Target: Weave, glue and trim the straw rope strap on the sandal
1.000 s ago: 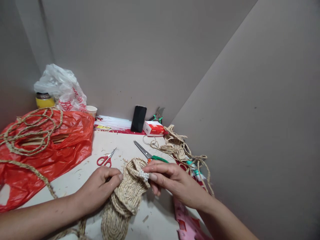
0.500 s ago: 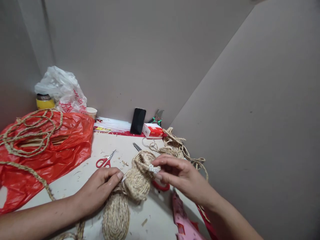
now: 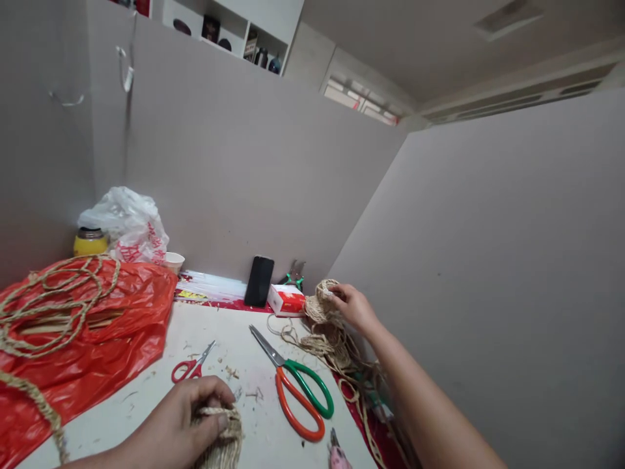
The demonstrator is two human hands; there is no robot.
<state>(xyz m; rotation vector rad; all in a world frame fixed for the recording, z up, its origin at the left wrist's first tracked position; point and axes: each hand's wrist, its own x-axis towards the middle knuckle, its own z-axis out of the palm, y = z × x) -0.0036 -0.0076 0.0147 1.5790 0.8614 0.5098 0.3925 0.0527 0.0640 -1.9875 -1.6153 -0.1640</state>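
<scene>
My right hand is stretched to the back right, its fingers closed on a coiled straw-cord piece. That piece is over a heap of straw cord; whether it rests on the heap I cannot tell. At the front, my left hand grips a second straw piece made of rows of cord, between thumb and fingers. Its lower part runs out of view. Large scissors with one green and one orange handle lie to the right of the left hand. Small red-handled scissors lie just behind it.
A red plastic bag with looped braided cord covers the left side. Along the back stand a phone, a red-white box, pruning shears and a paper cup. A pink glue gun shows at the front edge. Grey partitions enclose the table.
My right hand has moved from the middle to the heap at the back right, carrying a straw piece. The large scissors now show fully. My view has tilted upward.
</scene>
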